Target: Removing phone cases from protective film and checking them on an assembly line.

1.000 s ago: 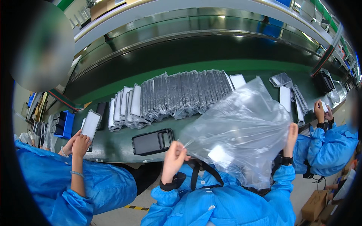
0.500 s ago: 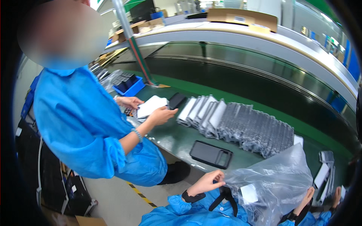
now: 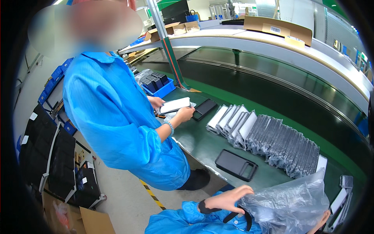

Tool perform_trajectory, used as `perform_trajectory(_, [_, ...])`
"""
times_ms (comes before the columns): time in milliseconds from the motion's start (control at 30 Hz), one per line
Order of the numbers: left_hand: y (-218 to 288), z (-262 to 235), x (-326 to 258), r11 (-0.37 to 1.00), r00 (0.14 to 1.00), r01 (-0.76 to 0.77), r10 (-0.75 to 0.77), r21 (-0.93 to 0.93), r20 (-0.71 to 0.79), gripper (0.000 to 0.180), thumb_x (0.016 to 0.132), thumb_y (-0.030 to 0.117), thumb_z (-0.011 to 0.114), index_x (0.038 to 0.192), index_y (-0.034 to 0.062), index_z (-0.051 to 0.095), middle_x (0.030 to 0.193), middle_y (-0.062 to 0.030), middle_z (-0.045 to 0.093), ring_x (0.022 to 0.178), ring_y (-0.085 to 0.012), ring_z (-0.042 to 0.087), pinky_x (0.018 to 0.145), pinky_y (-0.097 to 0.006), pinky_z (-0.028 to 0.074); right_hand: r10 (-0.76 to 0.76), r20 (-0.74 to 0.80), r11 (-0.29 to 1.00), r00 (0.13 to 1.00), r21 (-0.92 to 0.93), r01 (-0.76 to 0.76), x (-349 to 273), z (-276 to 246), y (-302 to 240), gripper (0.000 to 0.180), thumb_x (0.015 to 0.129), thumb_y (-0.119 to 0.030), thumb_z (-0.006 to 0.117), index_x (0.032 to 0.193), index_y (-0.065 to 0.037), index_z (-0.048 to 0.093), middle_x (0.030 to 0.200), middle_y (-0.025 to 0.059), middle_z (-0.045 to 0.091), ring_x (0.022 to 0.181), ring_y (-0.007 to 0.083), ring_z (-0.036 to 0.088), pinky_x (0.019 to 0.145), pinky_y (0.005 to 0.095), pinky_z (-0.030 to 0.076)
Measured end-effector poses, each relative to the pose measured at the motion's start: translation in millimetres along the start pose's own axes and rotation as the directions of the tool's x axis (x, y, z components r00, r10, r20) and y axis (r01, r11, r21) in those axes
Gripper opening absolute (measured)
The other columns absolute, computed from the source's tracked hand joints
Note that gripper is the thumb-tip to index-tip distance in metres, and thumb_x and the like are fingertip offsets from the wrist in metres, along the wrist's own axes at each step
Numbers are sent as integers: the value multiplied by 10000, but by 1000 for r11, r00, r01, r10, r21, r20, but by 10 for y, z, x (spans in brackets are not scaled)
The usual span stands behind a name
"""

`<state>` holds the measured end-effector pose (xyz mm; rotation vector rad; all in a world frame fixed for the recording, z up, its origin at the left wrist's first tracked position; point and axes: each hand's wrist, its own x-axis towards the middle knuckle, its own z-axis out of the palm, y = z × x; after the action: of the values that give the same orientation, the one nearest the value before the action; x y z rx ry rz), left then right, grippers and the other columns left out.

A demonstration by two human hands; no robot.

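A large clear plastic bag (image 3: 288, 204) spreads in front of my chest at the lower right. My left hand (image 3: 228, 199) is at its left edge, with thumb and fingers apart in a wide curve. At the bag's lower right edge, my right hand (image 3: 322, 221) grips the plastic; most of that hand is hidden behind the bag and by the dark picture rim. Just beyond the bag, a black phone case (image 3: 236, 164) with a rectangular cutout lies flat on the green table (image 3: 194, 145).
A long row of bagged black cases (image 3: 282, 144) stands on the table. On the left, a co-worker (image 3: 113, 113) in blue holds a white packet (image 3: 175, 105) near another black case (image 3: 204, 109). A blue bin (image 3: 161, 91) sits behind; loose packets (image 3: 343, 201) lie far right.
My left fingers, earlier pinched at the bag's edge, have spread apart. The view has swung left, shifting the scene rightward. A white label on the bag no longer shows. The co-worker's packet is tilted differently.
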<state>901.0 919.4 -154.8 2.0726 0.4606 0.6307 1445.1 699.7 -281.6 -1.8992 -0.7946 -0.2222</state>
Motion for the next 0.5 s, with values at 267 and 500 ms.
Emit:
perform_trajectory(267, [-119,194,189,923,989,66,-11,380,-147,215,831,126,571,1038,96,524,934,-58,541,759,-268,601,584,-378,497,-76,-7,980,997,-186,74,6,-76,73,290,919,-103,509,1173,35,537,1116,190,596,1012,270,574,903,317,460])
perform_trajectory(500, [-434,130,454,978,956,29,33,207,-290,121,812,125,574,912,76,528,719,-96,575,629,-300,594,530,-363,461,-423,116,671,899,-626,397,131,65,100,292,969,-166,406,1155,-1,561,1133,137,590,1025,242,560,911,279,443])
